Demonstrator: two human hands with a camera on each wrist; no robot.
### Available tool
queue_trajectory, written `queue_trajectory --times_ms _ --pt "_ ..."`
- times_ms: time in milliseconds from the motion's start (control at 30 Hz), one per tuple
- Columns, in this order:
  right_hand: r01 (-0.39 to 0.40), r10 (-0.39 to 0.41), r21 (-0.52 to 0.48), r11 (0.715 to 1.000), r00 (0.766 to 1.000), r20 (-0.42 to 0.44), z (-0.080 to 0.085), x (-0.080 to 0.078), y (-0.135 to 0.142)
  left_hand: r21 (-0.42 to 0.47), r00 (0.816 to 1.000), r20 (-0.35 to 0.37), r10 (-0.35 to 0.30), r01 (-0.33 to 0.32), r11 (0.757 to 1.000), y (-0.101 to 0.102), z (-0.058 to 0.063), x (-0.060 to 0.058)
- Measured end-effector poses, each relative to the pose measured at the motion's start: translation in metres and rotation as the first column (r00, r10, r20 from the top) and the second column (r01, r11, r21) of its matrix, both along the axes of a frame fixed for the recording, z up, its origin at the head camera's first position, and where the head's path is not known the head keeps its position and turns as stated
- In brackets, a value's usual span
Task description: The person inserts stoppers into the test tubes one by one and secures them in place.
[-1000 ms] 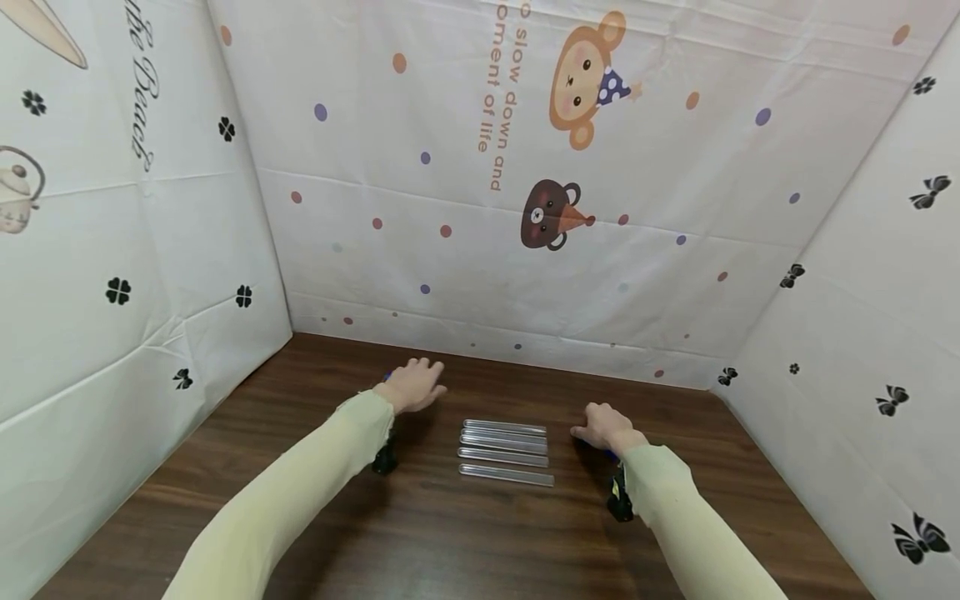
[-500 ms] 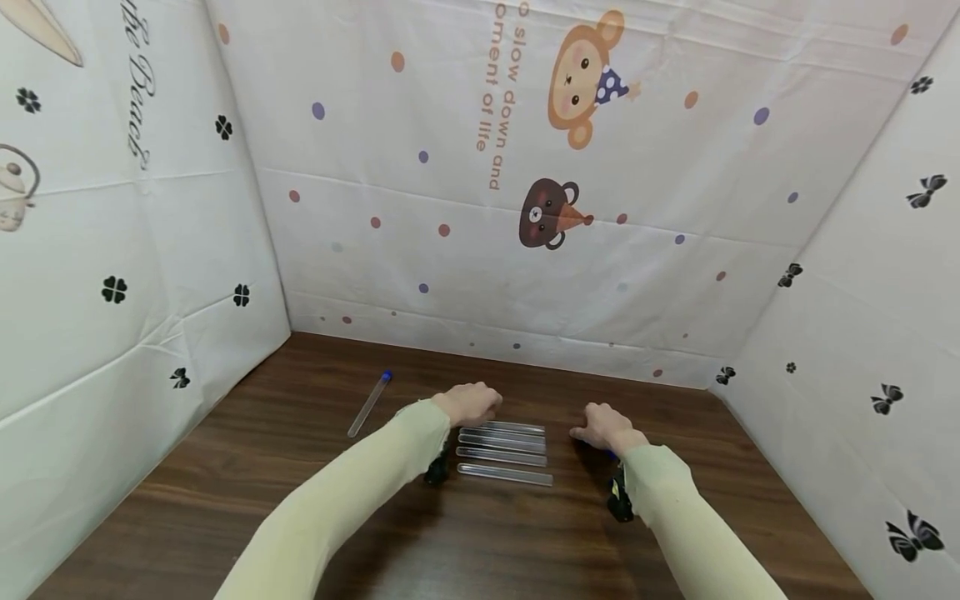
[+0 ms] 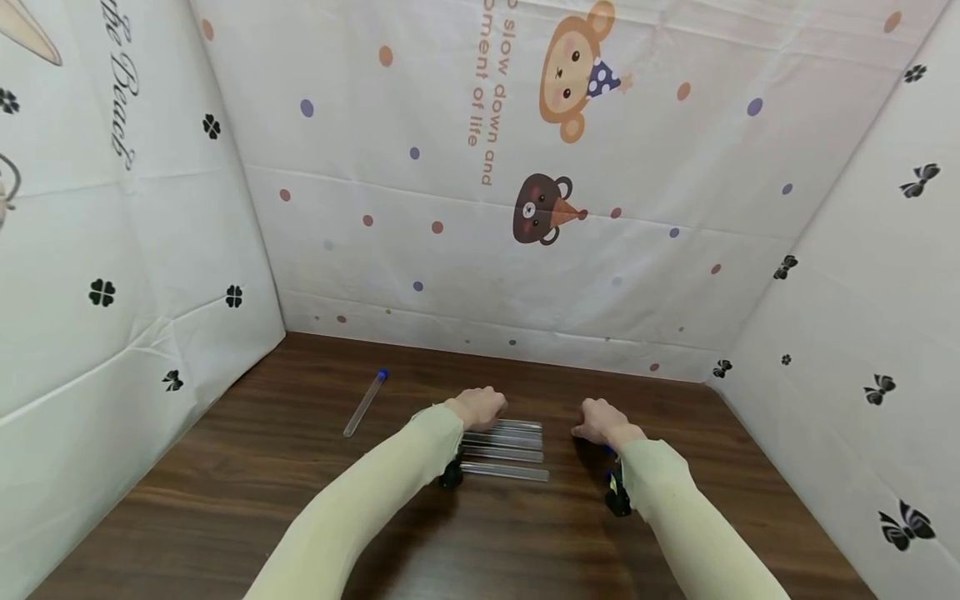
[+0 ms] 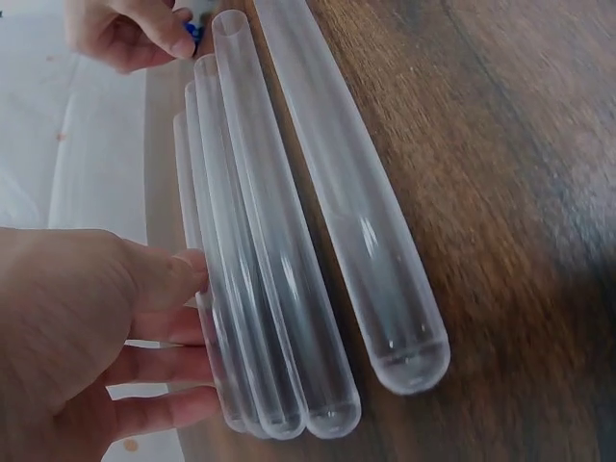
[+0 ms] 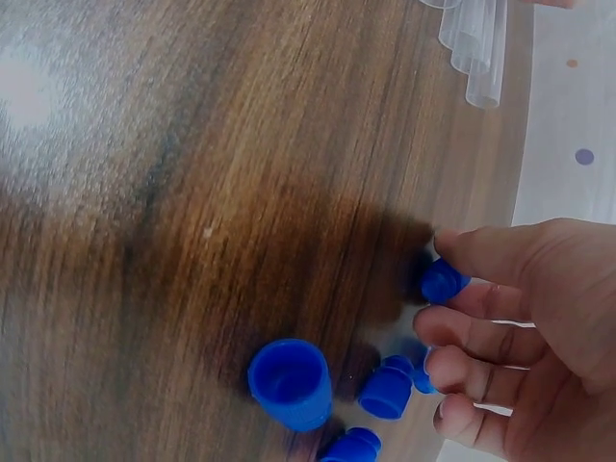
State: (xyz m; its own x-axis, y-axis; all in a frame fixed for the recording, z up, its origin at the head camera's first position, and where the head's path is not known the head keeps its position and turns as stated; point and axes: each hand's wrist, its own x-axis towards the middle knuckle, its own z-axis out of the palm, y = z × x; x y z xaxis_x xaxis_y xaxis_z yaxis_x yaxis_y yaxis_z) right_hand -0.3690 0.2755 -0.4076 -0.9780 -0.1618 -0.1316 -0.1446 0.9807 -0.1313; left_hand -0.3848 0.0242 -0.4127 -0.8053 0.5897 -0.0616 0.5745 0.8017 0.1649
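Tubes now have the left hand, come from their left, touching, grip unclear; right of them, the right hand pinches a cap: both parts seem engaged.

The creased white back wall bears coloured dots, cartoon animals and lettering. Black clovers and bows mark the white left wall and right wall. The brown wood table catches a bright glare.
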Motion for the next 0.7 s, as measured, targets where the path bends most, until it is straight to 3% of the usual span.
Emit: queue_trajectory --times_ms 367,700 --pt "0.006 -0.006 0.003 1.0 1.0 0.006 0.009 0.004 -0.005 -0.042 0.999 -0.046 0.022 -0.024 0.999 0.01 -0.002 0.004" --pt "-0.047 0.041 -0.063 0.997 0.995 -0.095 0.017 0.004 -0.011 -0.1 0.996 -0.081 0.024 -0.032 0.994 0.014 -0.001 0.006"
